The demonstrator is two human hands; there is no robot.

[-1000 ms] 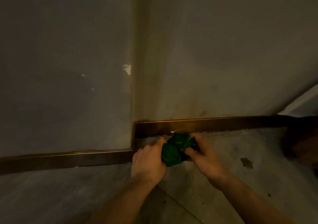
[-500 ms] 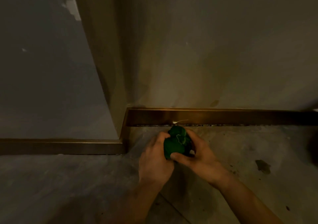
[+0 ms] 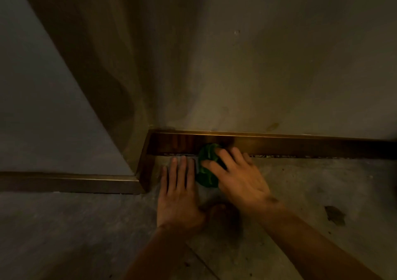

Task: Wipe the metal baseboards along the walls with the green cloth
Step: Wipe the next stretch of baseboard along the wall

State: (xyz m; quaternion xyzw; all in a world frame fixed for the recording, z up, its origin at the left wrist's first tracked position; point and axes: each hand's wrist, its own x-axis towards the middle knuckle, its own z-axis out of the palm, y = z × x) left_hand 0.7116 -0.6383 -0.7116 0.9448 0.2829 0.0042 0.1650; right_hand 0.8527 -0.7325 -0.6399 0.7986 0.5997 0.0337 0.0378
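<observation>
A bunched green cloth [image 3: 206, 168] presses against the lower edge of the bronze metal baseboard [image 3: 290, 145] that runs along the right-hand wall. My right hand [image 3: 236, 178] lies over the cloth with fingers spread on it, holding it to the baseboard. My left hand [image 3: 178, 189] rests flat on the concrete floor just left of the cloth, fingers straight and holding nothing. A second baseboard stretch [image 3: 68, 182] runs along the left wall and meets a short return piece [image 3: 146, 168] at the wall's outer corner.
The concrete floor [image 3: 311, 193] is rough and carries a dark stain [image 3: 334, 215] at the right. Plastered walls rise above both baseboards, the left one stepping forward at the corner.
Both hands had been bunching the cloth off the baseboard. Now my left hand has let go and lies flat on the floor, and my right hand has pushed the cloth against the baseboard.
</observation>
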